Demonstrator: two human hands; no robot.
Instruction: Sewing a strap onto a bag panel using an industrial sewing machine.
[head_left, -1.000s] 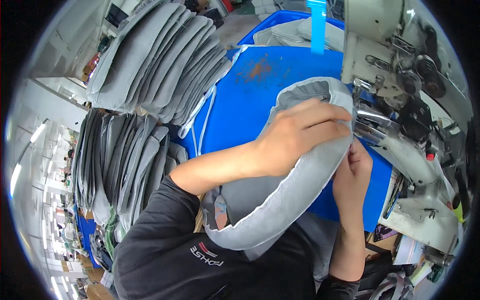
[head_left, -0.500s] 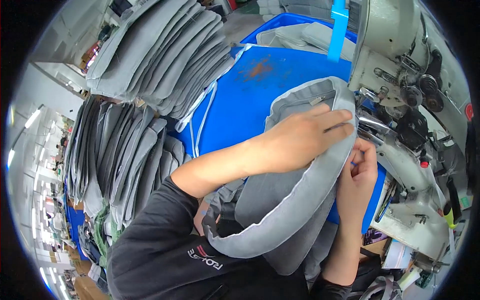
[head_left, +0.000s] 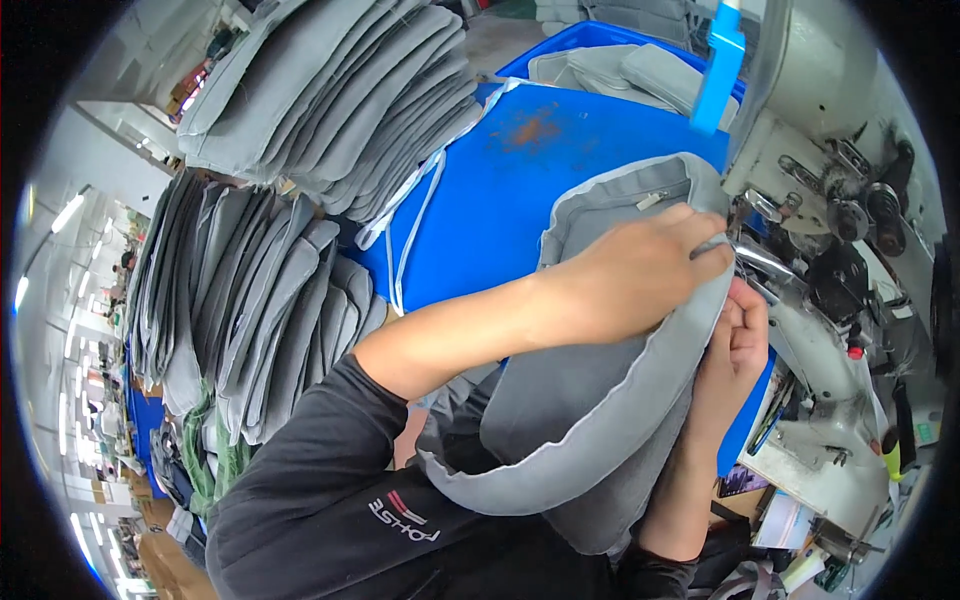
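Note:
A grey fabric cover [head_left: 560,462] with a raised side band and a pale raw edge hangs across my lap and up to the sewing machine [head_left: 800,250]. My left hand [head_left: 650,270] reaches over the band near the machine's presser area, its fingers closed on the fabric edge. On the band's outer right side, my right hand [head_left: 735,340] has its fingers curled in against the same edge. The fingertips of that hand are partly hidden by the cloth. A small zipper pull [head_left: 652,200] shows inside the cover's far end.
Two tall stacks of grey fabric pieces [head_left: 330,90] stand at the left. A blue table surface [head_left: 470,230] with a brown stain lies beyond my left arm. Behind it is a blue bin [head_left: 600,35] holding grey pieces. A light-blue post [head_left: 722,70] rises beside the machine.
The whole view has shifted slightly, with things appearing a little further right. My right hand's fingers have curled in more tightly. Both hands stay at the cover's edge by the machine.

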